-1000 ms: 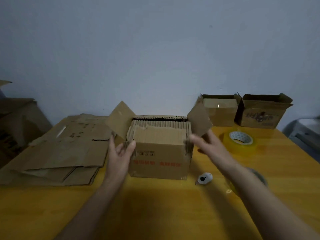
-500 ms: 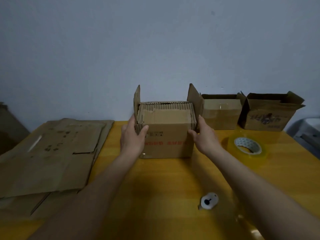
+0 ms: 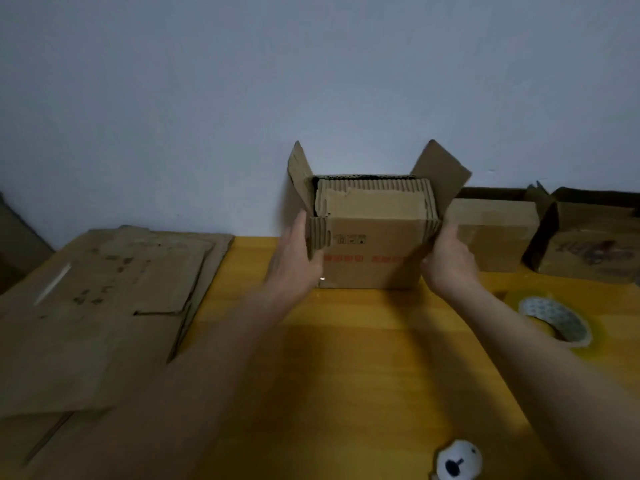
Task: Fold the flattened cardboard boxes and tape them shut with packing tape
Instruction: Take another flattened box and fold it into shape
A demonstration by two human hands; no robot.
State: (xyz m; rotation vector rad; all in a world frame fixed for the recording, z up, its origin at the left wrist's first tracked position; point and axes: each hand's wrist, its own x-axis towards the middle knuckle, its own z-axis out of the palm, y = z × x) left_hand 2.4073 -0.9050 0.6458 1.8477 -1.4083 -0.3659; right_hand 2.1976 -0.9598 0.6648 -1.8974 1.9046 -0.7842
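The box (image 3: 372, 244) stands at the far edge of the tabletop (image 3: 346, 358), against the wall (image 3: 311, 81), with its 2 side flaps raised and its front flap folded down inside. The left hand (image 3: 294, 261) grips the box's left front corner, thumb on the front face, fingers along the left side. The right hand (image 3: 448, 261) holds the right front corner, fingers curled against the right side. A stack of flattened boxes (image 3: 114, 299) lies on the left part of the tabletop. 2 folded boxes (image 3: 491, 233) sit along the far edge toward the right corner, the nearer one just beside the held box. A tape roll (image 3: 556, 322) lies flat near the right edge. A small white round object (image 3: 459, 460) lies at the near edge.
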